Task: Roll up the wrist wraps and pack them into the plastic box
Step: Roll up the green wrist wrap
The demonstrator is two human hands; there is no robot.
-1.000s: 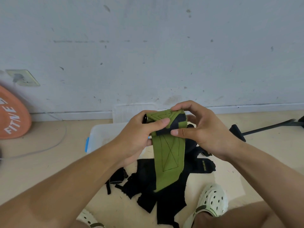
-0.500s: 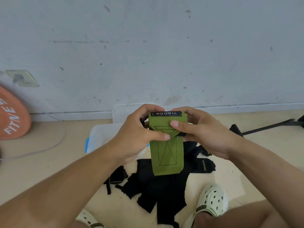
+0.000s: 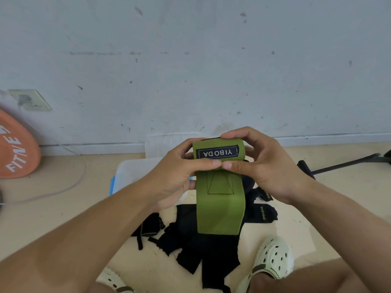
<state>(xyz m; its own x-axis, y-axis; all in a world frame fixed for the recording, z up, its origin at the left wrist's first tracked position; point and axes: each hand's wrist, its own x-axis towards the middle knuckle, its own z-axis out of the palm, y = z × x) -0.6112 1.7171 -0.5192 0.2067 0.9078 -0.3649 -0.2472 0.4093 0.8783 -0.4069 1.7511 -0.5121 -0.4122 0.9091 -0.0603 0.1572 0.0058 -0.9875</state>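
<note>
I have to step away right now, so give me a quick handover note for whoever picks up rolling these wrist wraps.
Left hand and right hand: both grip the green wrist wrap, held in the air.
Green wrap: partly rolled at the top, label facing up, a tail hanging loose below.
Plastic box: on the floor behind the hands; contents hidden.
Black wraps: unrolled in a pile on the floor.
Left: finish the green roll, box it, then roll and pack the black ones.
</note>
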